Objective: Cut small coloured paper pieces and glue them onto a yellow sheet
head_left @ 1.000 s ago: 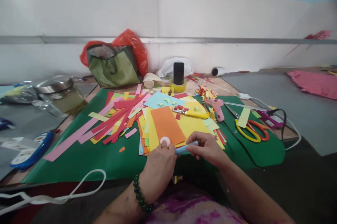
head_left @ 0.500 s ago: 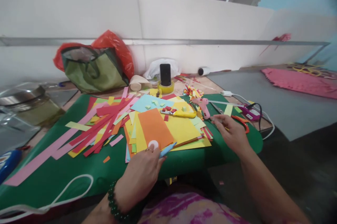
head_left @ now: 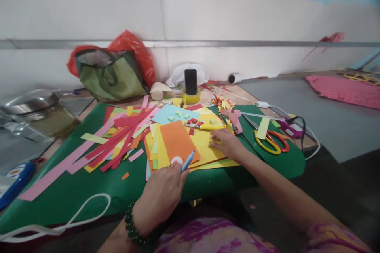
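My left hand [head_left: 164, 185] is closed around a blue pen [head_left: 188, 161], which tilts up to the right. A small white disc [head_left: 177, 160] shows at its fingertips, against an orange paper sheet [head_left: 179, 142]. My right hand [head_left: 228, 143] rests over the yellow paper [head_left: 204, 146], fingers bent and a little apart, with nothing visible in them. Just beyond those fingers lies a yellow-handled utility knife [head_left: 210, 126], beside small red paper bits [head_left: 193, 120]. The pink glue gun [head_left: 234, 118] is right behind that hand. Scissors [head_left: 268, 142] with yellow and red handles lie farther right.
Red and pink paper strips [head_left: 121, 134] are heaped at left on the green mat [head_left: 118, 193]. A phone [head_left: 190, 80] stands on a yellow tape roll [head_left: 191, 97]. Behind are a green bag [head_left: 114, 78] and, at left, a glass jar [head_left: 44, 114]. A white cable [head_left: 89, 215] loops in front.
My right hand has moved left from beside the scissors onto the yellow paper, uncovering the scissors' handles. In my left hand, the pen has tipped more upright. The view has shifted slightly.
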A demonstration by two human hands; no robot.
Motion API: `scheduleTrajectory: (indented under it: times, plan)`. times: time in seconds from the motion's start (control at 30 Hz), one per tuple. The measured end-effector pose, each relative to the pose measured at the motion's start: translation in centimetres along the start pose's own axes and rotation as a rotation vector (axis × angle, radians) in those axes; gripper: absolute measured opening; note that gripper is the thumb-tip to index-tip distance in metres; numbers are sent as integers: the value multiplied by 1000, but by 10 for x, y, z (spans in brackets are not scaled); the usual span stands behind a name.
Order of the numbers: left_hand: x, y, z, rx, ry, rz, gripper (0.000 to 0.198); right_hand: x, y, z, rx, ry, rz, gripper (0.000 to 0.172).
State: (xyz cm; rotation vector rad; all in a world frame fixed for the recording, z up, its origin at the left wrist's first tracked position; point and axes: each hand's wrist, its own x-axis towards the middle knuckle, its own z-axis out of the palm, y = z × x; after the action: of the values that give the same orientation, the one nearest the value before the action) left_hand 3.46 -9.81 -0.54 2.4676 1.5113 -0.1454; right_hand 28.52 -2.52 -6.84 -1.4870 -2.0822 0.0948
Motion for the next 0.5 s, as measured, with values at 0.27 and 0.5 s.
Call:
scheduleTrajectory:
  times: [0.27,0.5]
  plan:
    - [5,6,-1,-3,-5,-16,31,-34,-79,-11,-148,116,-769,28]
    - [-1,10,10,-3,100,-2,46,-2,-83,-2,-57,180,-622,22]
